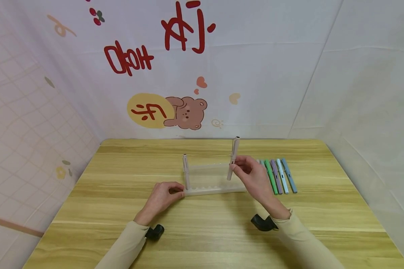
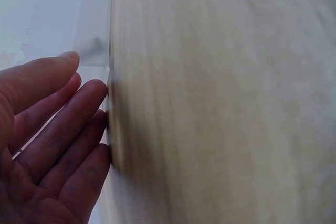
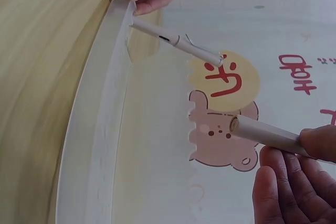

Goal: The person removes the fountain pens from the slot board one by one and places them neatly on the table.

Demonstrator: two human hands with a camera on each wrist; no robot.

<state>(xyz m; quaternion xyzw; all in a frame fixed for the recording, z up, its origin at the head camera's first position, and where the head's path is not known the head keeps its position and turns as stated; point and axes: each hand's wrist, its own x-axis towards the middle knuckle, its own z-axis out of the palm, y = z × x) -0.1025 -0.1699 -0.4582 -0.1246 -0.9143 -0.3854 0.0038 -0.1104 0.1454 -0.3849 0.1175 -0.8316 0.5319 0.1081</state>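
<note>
A clear pen rack (image 1: 215, 191) with a notched upper edge stands on the table. One pale pen (image 1: 186, 172) is upright in its left end, clip toward the top. At that same end, my left hand (image 1: 163, 194) touches the rack's corner with thumb and fingertips, the fingers fairly straight. My right hand (image 1: 257, 181) pinches a second pale pen (image 1: 235, 149) between thumb and fingers, nearly upright over the rack's right part. In the right wrist view, the lower tip of this held pen (image 3: 262, 132) hangs apart from the notched edge.
To the right of the rack lies a row of several pens, among them a green pen (image 1: 271, 177), a purple pen (image 1: 277, 177) and a blue pen (image 1: 289, 176). My right hand partly covers the row. A printed cloth wall (image 1: 256, 74) rises behind the wooden table (image 1: 202, 231).
</note>
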